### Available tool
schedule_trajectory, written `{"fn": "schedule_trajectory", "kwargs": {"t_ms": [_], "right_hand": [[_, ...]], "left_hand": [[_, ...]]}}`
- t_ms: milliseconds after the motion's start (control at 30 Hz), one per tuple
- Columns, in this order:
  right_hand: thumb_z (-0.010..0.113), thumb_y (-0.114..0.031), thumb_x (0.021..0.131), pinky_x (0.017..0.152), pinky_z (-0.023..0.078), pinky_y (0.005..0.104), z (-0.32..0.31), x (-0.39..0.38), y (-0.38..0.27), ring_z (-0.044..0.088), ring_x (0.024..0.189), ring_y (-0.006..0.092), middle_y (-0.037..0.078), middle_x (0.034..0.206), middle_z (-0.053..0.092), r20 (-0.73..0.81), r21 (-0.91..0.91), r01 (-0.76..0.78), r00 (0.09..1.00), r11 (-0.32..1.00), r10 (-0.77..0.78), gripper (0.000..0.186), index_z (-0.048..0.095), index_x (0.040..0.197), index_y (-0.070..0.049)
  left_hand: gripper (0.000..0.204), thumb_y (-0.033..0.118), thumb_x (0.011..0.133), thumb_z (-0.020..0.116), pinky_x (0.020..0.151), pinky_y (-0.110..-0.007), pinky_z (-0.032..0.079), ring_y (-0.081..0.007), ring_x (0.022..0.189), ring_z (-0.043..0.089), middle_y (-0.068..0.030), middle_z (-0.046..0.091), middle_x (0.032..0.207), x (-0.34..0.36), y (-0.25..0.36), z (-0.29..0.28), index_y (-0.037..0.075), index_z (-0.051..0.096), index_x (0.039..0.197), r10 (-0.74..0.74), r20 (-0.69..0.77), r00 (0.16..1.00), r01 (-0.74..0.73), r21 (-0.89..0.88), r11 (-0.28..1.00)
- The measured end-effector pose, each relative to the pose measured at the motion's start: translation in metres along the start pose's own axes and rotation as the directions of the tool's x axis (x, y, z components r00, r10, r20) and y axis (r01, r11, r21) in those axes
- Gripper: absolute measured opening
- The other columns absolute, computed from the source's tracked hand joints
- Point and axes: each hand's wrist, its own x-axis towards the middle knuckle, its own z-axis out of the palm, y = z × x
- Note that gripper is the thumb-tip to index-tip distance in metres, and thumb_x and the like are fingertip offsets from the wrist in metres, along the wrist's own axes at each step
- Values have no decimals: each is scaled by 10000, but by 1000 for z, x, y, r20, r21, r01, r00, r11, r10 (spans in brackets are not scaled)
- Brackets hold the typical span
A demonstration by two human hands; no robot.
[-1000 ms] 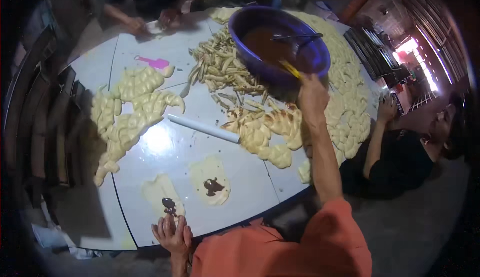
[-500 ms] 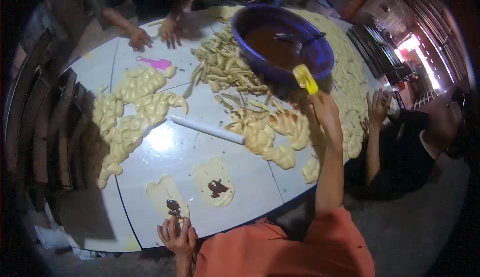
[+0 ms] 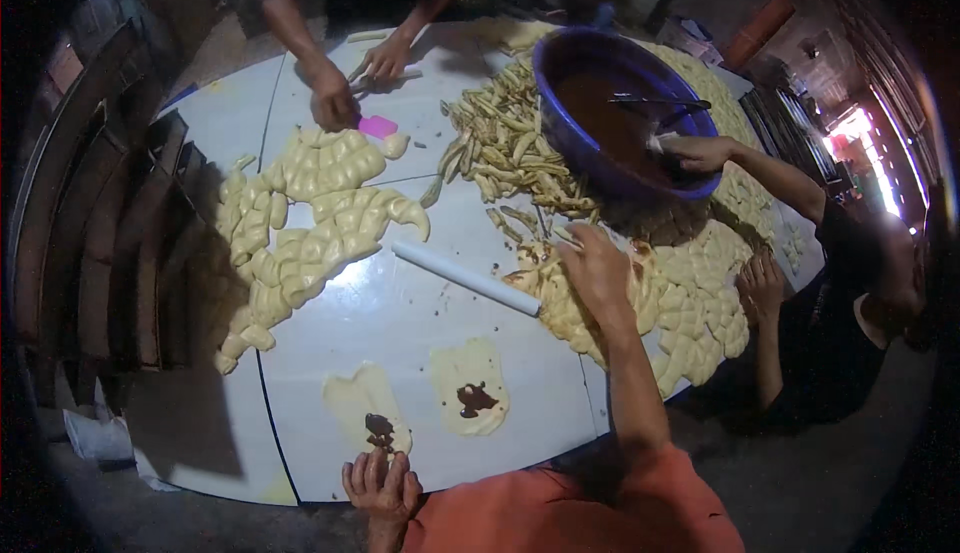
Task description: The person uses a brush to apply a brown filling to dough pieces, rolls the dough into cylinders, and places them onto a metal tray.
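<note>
My left hand [image 3: 378,485] rests at the near edge of a flat dough sheet [image 3: 350,393] with dark filling [image 3: 380,430], fingers apart. A second filled sheet [image 3: 468,373] lies to its right. My right hand [image 3: 598,273] is below the purple basin [image 3: 560,143] of brown liquid, fingers closed on a pale banana-like strip [image 3: 565,236] beside the heap of similar strips [image 3: 505,153]. Smeared dough pieces [image 3: 560,323] lie beneath it, and a pale tube [image 3: 460,273] lies to its left.
Dough lumps cover the left [image 3: 300,263] and right [image 3: 700,323] of the tiled table [image 3: 350,343]. A co-worker's hands [image 3: 335,103] are by a pink scraper [image 3: 378,126]; another's hand [image 3: 695,153] is at the basin, the other [image 3: 762,288] on the table. Dark metal trays [image 3: 100,233] stand left.
My right hand has moved from the basin down to the strips, and the yellow spatula is out of sight. The right co-worker has reached into the basin; the far one's hand now covers the scraper's handle.
</note>
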Motion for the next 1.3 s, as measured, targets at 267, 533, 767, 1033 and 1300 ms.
{"fn": "schedule_trajectory", "kwargs": {"t_ms": [267,533,767,1033,1300], "right_hand": [[641,-235,895,873,542,513,54,78,14,690,993,391,178,1086,702,317,-146,211,936,967,-156,256,757,1057,-75],[728,-322,807,804,531,468,35,82,21,706,863,330,156,922,735,435,76,-36,900,996,-1,335,747,980,-36],[740,-215,939,618,466,264,-33,25,-41,581,704,77,-17,851,690,579,463,-467,803,753,141,278,705,1115,-3],[727,-152,921,763,559,363,-15,-106,-68,728,838,300,156,931,754,666,422,56,658,905,-351,252,726,1116,8],[744,-175,917,667,541,394,1,-148,-63,685,795,299,85,937,657,500,390,323,712,862,-493,132,722,992,-68]], "left_hand": [[353,199,828,705,1102,-636,382,-422,1244,523,-182,604,1303,8,1,2,131,733,1173,7,-28,1000,-8,-58,998],[331,320,896,627,1070,-567,421,-338,1220,584,-109,679,1279,-4,-3,13,208,771,1172,20,-119,993,-17,28,999],[329,271,874,660,1067,-579,430,-330,1223,588,-97,672,1286,3,-4,16,211,778,1176,4,-175,985,-7,-12,1000],[314,294,813,813,1209,-656,188,-296,1283,545,-46,646,1293,16,12,4,223,752,1113,61,-135,989,-72,-83,994],[259,240,813,844,1122,-646,331,-260,1243,568,-20,639,1259,73,57,0,231,732,1047,247,-48,968,-252,-226,941]]}}
